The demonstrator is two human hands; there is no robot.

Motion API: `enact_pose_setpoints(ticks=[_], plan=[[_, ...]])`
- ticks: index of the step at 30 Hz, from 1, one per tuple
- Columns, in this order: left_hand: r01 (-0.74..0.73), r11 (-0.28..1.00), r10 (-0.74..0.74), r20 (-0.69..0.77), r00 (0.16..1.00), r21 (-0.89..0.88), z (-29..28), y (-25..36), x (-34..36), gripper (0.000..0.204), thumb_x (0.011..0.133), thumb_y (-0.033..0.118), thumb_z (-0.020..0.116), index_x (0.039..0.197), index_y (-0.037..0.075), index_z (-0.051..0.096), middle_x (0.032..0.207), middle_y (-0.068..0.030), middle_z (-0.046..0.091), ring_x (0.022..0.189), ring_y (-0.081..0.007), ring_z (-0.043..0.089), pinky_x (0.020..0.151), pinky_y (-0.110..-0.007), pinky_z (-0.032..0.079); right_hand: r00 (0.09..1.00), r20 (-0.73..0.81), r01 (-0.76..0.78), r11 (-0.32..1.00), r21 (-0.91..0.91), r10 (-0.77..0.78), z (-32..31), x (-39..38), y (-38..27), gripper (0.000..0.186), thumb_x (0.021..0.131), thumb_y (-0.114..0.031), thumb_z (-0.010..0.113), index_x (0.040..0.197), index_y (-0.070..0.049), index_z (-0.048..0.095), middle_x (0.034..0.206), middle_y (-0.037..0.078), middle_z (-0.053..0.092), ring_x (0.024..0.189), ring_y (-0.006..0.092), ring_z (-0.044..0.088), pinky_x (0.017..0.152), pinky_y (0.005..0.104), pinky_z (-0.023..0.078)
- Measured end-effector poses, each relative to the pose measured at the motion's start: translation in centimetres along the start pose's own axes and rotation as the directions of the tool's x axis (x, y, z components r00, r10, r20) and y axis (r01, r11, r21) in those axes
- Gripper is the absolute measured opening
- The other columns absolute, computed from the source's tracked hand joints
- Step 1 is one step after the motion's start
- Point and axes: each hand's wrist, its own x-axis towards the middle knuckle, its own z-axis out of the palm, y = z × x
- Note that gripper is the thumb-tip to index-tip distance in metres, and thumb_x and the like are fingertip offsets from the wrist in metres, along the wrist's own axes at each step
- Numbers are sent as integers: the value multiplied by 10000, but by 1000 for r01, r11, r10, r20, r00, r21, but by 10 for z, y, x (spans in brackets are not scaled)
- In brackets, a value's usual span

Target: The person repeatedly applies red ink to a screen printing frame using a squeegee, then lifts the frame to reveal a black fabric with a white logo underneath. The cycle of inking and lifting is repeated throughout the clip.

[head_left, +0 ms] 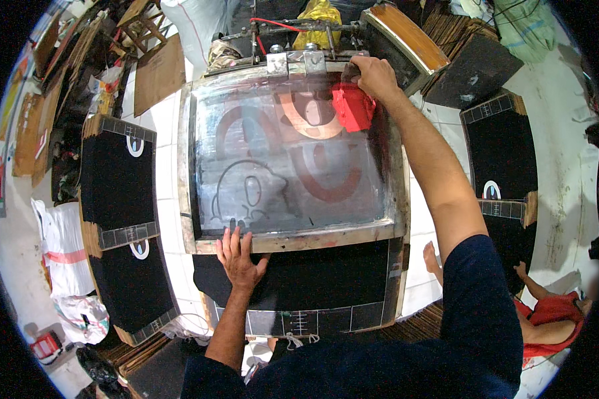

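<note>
The left hand (236, 256) lay flat on the near edge of a wood-framed printing screen (293, 241) with translucent mesh showing rust-red curved shapes. The right hand (374, 76) gripped a red squeegee block (353, 108) at the screen's far right corner. A black fabric panel (299, 279) lay beneath the frame. Black boards with white round marks (116, 183) rested at left on the white tiled floor (165, 166).

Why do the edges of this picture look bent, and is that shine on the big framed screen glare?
In the head view, the fisheye lens bows straight lines near the rim, so the black boards curve; the corners go black. The printing screen carries pale, milky glare across its mesh, washing out the design beneath. The right hand on the red squeegee and the left hand on the frame look sharp.
</note>
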Motion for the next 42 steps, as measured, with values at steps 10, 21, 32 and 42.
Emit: enact_pose_setpoints(ticks=[10,21,32,42], plan=[[-12,1000,12,-15,1000,16,0,1,0,766,717,377,877,1368,143,549,1494,-138,482,1484,-369,343,1232,-592,177,987,84,132,991,22,-134,-7,-75,-5,328,765,-62,727,1080,-152,709,984,158,754,966,366,722,835,500,513],[-4,1000,4,-19,1000,14,0,2,0,714,748,413,831,1342,114,570,1499,-152,498,1478,-382,375,1233,-609,179,986,-137,81,992,-95,-93,17,-62,-14,118,802,-107,702,918,-125,687,868,118,735,841,338,723,818,517,524],[-76,994,76,-1,997,-76,-41,4,30,520,666,318,879,1109,103,712,1073,-66,698,1023,-297,620,1016,-511,402,983,-139,133,986,102,-118,-7,-97,-20,242,759,-44,711,990,-115,692,932,128,734,922,348,702,794,509,513],[-84,989,86,13,996,-120,-62,17,42,515,642,207,876,1114,85,711,1064,-76,694,1020,-299,613,987,-481,416,945,257,165,973,162,-203,-15,-45,14,508,713,-216,867,1190,-154,705,1144,132,748,1122,345,693,945,484,557]])
